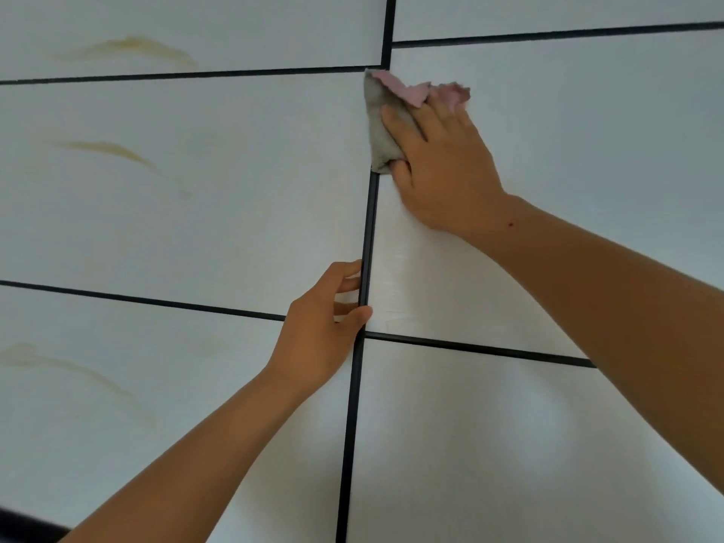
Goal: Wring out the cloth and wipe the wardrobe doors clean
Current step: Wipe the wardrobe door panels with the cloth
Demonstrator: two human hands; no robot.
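Currently the right hand (442, 162) presses the cloth (382, 127) flat-fingered against the wardrobe doors (196, 197) at their seam, while the left hand (317, 335) hooks a door edge (367, 237) — a closing gap could pinch it.

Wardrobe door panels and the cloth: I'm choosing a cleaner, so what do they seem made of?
Door panels: likely laminated board, smooth matte off-white with faint grain streaks and black edging. Cloth: soft fabric, possibly microfibre, grey one side, pink the other, crumpled under the right hand.

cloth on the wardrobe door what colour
The cloth is grey-brown with a pink side; head view.
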